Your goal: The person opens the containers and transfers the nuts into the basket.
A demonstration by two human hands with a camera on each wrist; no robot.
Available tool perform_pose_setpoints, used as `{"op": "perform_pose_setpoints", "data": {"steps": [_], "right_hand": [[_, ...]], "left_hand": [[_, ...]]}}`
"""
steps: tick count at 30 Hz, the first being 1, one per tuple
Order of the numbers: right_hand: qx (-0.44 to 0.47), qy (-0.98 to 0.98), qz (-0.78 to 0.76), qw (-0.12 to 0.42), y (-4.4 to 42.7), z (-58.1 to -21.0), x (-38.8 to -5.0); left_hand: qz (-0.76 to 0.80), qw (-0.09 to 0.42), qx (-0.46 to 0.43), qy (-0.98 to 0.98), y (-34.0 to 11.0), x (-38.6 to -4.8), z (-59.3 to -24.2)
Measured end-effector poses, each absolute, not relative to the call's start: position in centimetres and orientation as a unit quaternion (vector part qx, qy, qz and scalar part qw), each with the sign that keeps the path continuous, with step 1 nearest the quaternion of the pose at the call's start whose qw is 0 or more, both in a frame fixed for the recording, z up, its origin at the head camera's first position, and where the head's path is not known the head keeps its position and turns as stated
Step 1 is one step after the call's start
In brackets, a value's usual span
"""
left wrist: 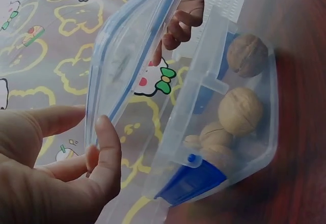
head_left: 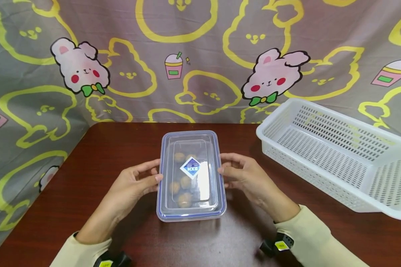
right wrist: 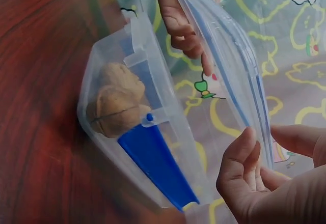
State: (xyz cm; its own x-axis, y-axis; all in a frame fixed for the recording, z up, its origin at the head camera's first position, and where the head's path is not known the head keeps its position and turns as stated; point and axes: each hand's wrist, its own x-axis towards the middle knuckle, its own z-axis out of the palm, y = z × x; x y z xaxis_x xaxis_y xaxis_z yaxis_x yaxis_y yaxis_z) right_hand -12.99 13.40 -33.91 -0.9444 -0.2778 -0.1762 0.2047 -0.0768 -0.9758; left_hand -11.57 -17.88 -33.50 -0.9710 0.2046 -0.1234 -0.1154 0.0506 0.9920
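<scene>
Above a clear plastic box (left wrist: 270, 132), my two hands hold its transparent lid (head_left: 192, 142), raised with a gap below it. The lid has a blue seal along its edge and a blue-and-white diamond sticker (head_left: 190, 168). My left hand (head_left: 130, 189) pinches the lid's left edge between thumb and fingers. At the right edge, my right hand (head_left: 254, 180) grips it the same way. Several walnuts (left wrist: 240, 111) lie inside the box, also visible through the lid from the head view. Blue clasps (right wrist: 158, 165) hang down on the box's sides.
A white perforated plastic basket (head_left: 320, 174) stands on the right of the dark red-brown table (head_left: 120, 139). Behind the table hangs a grey cloth (head_left: 207, 55) with yellow outlines and cartoon rabbits. Dark wrist devices (head_left: 280, 243) sit at both sleeves.
</scene>
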Motion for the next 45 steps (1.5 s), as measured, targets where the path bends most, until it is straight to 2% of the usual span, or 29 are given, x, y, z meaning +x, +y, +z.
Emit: {"op": "perform_pose_setpoints", "data": {"steps": [10,17,31,45], "right_hand": [[-0.075,0.715,-0.685,0.121,13.6,-31.5,-12.9],[-0.111,0.753,-0.644,0.077,13.7,-30.2,-13.0],[-0.169,0.737,-0.653,0.041,13.0,-29.5,-12.4],[-0.144,0.694,-0.704,0.048,12.3,-30.0,-12.5]], "left_hand": [[0.672,0.08,0.054,0.734,-17.9,-11.1,-32.0],[0.635,0.015,0.077,0.768,-17.7,-10.6,-30.7],[0.555,-0.103,0.108,0.819,-18.5,-10.2,-29.2],[0.54,-0.12,0.113,0.826,-18.5,-10.6,-29.7]]}}
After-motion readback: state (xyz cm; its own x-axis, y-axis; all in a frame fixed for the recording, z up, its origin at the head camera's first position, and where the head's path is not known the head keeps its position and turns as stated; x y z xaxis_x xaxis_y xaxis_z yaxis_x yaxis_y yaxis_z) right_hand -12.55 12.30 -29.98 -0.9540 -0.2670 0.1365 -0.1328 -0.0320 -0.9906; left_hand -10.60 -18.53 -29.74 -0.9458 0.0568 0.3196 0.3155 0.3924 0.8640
